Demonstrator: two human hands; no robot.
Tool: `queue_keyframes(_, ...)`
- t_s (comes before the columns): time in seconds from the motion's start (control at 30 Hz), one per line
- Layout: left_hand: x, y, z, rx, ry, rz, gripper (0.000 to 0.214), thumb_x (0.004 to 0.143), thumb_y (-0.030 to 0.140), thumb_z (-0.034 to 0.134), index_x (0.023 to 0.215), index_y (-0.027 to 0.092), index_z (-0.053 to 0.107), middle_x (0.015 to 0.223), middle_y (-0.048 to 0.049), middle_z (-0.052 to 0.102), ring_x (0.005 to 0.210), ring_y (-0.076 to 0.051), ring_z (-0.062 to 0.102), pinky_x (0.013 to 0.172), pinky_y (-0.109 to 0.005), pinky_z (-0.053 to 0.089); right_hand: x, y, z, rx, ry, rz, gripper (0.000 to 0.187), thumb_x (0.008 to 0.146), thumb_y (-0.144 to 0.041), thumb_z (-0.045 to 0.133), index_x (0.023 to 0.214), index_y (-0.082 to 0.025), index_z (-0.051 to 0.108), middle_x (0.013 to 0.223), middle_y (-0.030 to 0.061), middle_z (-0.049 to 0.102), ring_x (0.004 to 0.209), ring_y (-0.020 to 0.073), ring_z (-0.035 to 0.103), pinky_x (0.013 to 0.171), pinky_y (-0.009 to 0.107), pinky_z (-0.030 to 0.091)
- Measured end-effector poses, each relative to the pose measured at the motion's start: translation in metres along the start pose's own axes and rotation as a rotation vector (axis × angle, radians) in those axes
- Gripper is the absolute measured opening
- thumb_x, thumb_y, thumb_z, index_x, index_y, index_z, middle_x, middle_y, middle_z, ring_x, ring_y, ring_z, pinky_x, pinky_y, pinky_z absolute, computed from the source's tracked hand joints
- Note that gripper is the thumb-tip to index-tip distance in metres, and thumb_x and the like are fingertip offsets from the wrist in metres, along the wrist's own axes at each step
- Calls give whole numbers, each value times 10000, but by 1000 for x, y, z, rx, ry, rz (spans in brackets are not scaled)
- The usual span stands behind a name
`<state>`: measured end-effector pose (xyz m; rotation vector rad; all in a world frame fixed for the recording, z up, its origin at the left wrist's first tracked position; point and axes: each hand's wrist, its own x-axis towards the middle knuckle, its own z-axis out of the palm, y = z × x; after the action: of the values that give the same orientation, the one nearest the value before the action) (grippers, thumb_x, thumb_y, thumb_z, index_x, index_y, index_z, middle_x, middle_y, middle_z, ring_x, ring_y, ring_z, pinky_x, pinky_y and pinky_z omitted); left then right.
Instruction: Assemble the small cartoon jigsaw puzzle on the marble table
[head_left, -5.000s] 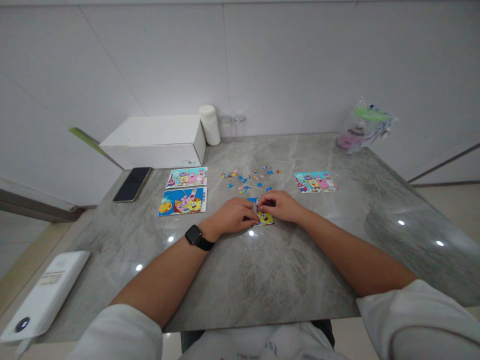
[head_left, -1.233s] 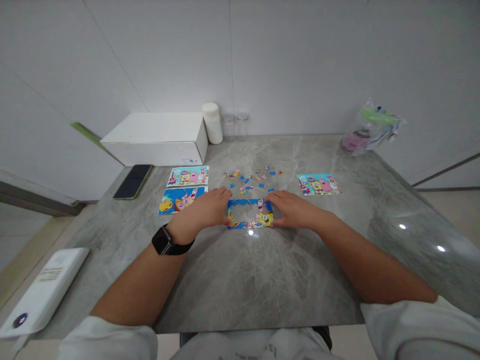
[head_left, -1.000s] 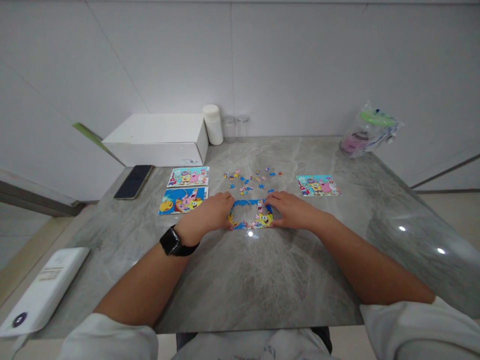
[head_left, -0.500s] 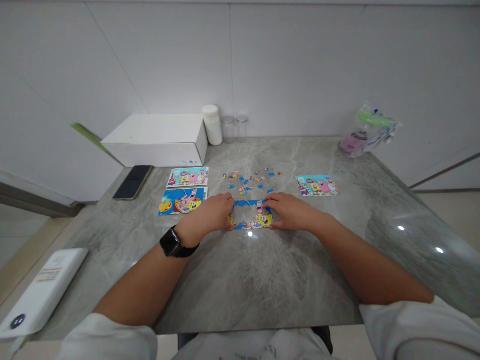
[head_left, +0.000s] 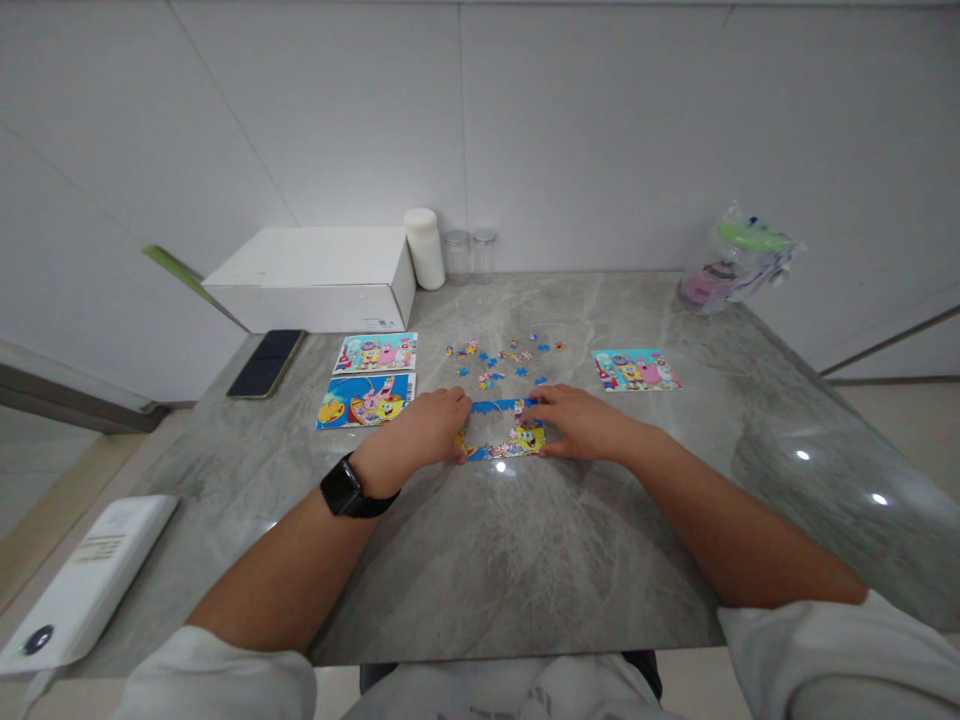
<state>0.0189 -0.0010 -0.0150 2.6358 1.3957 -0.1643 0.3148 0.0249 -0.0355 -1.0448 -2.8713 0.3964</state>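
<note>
A partly assembled jigsaw puzzle [head_left: 501,453] lies flat on the grey table in front of me. Its joined border pieces, with blue parts and a yellow cartoon figure at the right, surround an open middle. My left hand [head_left: 435,422] grips the puzzle's left edge, its fingers bent and covering that side. On the right edge, my right hand [head_left: 581,422] holds with fingers at the upper corner and thumb near the lower one. Just beyond the puzzle, several loose jigsaw pieces [head_left: 521,372] are scattered.
Two picture cards [head_left: 375,354] lie at the left, one more picture card [head_left: 636,370] at the right. Farther back stand a white box [head_left: 307,275], a white bottle [head_left: 425,250] and clear jars [head_left: 484,257]. A phone [head_left: 266,364], a white device [head_left: 90,580] and a bagged cup [head_left: 731,265] lie around.
My right fingertips have shifted slightly left over the puzzle's upper right part. My left hand stays at the left edge, and the loose pieces have not moved.
</note>
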Motion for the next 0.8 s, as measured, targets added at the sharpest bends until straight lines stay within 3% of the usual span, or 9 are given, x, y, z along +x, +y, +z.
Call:
queue_keyframes(0.17, -1, 4, -6, 8, -37, -10, 527, 729, 385, 935, 1153, 198, 685, 1206, -122, 688, 1084, -328, 697, 932, -418, 554, -1, 0, 1, 4, 8, -3, 577, 769, -338, 918, 1320, -319, 747, 1412, 129, 653, 1294, 364, 633, 1088, 518, 521)
queue_keyframes(0.8, 1, -3, 2, 49, -6, 1, 542, 763, 453, 905, 1177, 182, 684, 1215, -121, 693, 1065, -314, 704, 887, -398, 548, -4, -11, -5, -27, -58, 3, 521, 834, -301, 851, 1341, -293, 734, 1436, 150, 627, 1329, 379, 609, 1104, 532, 508)
